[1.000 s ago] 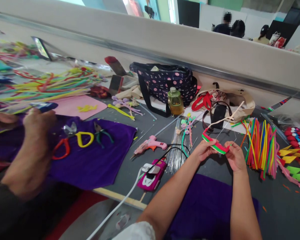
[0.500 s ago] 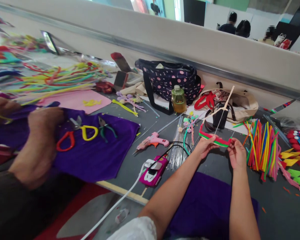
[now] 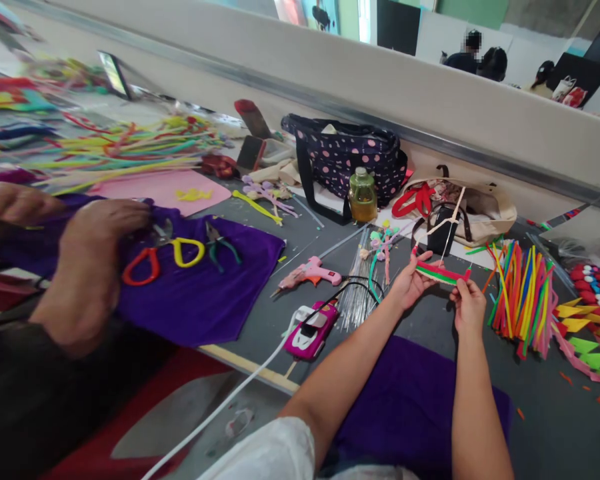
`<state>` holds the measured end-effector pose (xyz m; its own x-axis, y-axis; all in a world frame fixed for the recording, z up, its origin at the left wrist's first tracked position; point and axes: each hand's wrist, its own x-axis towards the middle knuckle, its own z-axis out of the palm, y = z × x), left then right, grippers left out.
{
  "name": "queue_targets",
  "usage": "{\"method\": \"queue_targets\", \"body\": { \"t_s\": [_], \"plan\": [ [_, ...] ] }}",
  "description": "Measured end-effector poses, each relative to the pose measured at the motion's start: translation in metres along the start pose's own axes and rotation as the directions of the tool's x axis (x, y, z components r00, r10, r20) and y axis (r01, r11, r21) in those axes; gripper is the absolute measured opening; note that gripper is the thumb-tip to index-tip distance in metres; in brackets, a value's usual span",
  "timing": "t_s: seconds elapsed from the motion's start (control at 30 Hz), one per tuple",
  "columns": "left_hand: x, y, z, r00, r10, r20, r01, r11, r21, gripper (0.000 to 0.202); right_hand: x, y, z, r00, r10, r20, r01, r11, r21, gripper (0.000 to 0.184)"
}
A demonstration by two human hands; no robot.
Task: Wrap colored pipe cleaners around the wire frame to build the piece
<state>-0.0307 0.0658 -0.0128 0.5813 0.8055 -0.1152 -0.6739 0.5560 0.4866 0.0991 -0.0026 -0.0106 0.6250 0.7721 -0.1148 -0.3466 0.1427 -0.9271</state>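
Both of my hands are raised over the table, with a flat band of red, green and pale pipe cleaners (image 3: pixel 443 273) stretched between them. My left hand (image 3: pixel 413 283) grips the band's left end, thumb on top. At its right end, the fingertips of my right hand (image 3: pixel 469 305) pinch the band where a short red end sticks up. Behind the band stands a pale forked stem (image 3: pixel 455 217), with a thin white strand running down from it. Whether the stem is joined to the band, I cannot tell. A purple cloth (image 3: pixel 410 400) lies below my forearms.
Right of my hands lies a bundle of coloured pipe cleaners (image 3: pixel 523 297). To the left are clear sticks (image 3: pixel 355 303), a pink glue gun (image 3: pixel 310 272) and a car-shaped power strip (image 3: pixel 313 330). A bottle (image 3: pixel 363 195) stands behind. A co-worker's hands (image 3: pixel 97 227) are near scissors (image 3: pixel 143 267) and pliers (image 3: pixel 220 247).
The band has turned more level and its bent red left end has dropped toward my left hand. My right hand sits slightly lower on its end. The co-worker's hands have shifted; the view moved a little.
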Motion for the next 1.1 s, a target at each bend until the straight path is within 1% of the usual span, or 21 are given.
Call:
{"method": "queue_targets", "body": {
  "t_s": [0.1, 0.2, 0.3, 0.37, 0.43, 0.5, 0.57, 0.63, 0.73, 0.8, 0.87, 0.97, 1.03, 1.1],
  "plan": [
    [-0.001, 0.003, -0.001, 1.0, 0.004, 0.022, -0.004, 0.999, -0.033, 0.042, 0.002, -0.002, -0.003, 0.999, 0.049, 0.006, -0.05, 0.998, 0.044, 0.031],
    [-0.002, 0.0, -0.003, 0.998, 0.02, 0.052, -0.021, 1.0, 0.018, 0.032, 0.003, -0.003, -0.006, 0.997, 0.072, 0.016, -0.073, 0.993, 0.095, 0.03],
    [-0.001, -0.005, -0.006, 0.997, 0.025, 0.073, -0.029, 0.998, 0.059, 0.032, 0.006, -0.003, -0.009, 0.992, 0.068, 0.106, -0.084, 0.984, 0.155, 0.028],
    [-0.001, -0.009, -0.006, 0.995, 0.032, 0.091, -0.036, 0.998, 0.045, 0.031, 0.008, -0.001, -0.01, 0.983, 0.071, 0.167, -0.106, 0.972, 0.208, 0.028],
    [-0.001, -0.013, -0.006, 0.993, 0.05, 0.107, -0.053, 0.998, 0.021, 0.03, 0.01, 0.001, -0.01, 0.986, 0.082, 0.147, -0.118, 0.959, 0.256, 0.026],
    [0.0, -0.015, -0.005, 0.991, 0.069, 0.116, -0.071, 0.997, 0.007, 0.031, 0.011, 0.004, -0.008, 0.994, 0.08, 0.076, -0.098, 0.957, 0.274, 0.025],
    [0.001, -0.014, -0.005, 0.991, 0.081, 0.109, -0.083, 0.996, 0.014, 0.036, 0.011, 0.005, -0.008, 0.999, 0.044, 0.026, -0.049, 0.969, 0.243, 0.025],
    [0.003, -0.01, -0.006, 0.992, 0.103, 0.077, -0.105, 0.994, 0.024, 0.039, 0.012, 0.005, -0.009, 1.0, -0.012, 0.003, 0.012, 0.986, 0.166, 0.026],
    [0.008, -0.005, -0.011, 0.986, 0.167, 0.007, -0.167, 0.985, 0.041, 0.034, 0.013, 0.001, -0.014, 0.998, -0.063, -0.029, 0.064, 0.998, 0.019, 0.029],
    [0.01, -0.003, -0.015, 0.98, 0.201, -0.009, -0.199, 0.976, 0.084, 0.032, 0.014, -0.001, -0.017, 0.995, -0.084, -0.056, 0.082, 0.996, -0.036, 0.033],
    [0.012, -0.005, -0.017, 0.972, 0.233, -0.004, -0.231, 0.965, 0.121, 0.034, 0.015, -0.001, -0.018, 0.989, -0.125, -0.083, 0.12, 0.991, -0.059, 0.036],
    [0.013, -0.009, -0.019, 0.961, 0.278, -0.018, -0.274, 0.956, 0.108, 0.033, 0.016, 0.002, -0.019, 0.973, -0.189, -0.131, 0.178, 0.98, -0.089, 0.037],
    [0.014, -0.01, -0.02, 0.959, 0.279, -0.051, -0.274, 0.957, 0.093, 0.029, 0.017, 0.004, -0.02, 0.971, -0.19, -0.143, 0.177, 0.979, -0.101, 0.037],
    [0.015, -0.009, -0.021, 0.964, 0.255, -0.08, -0.245, 0.963, 0.114, 0.025, 0.018, 0.004, -0.023, 0.979, -0.165, -0.122, 0.153, 0.983, -0.104, 0.038]
  ]
}}
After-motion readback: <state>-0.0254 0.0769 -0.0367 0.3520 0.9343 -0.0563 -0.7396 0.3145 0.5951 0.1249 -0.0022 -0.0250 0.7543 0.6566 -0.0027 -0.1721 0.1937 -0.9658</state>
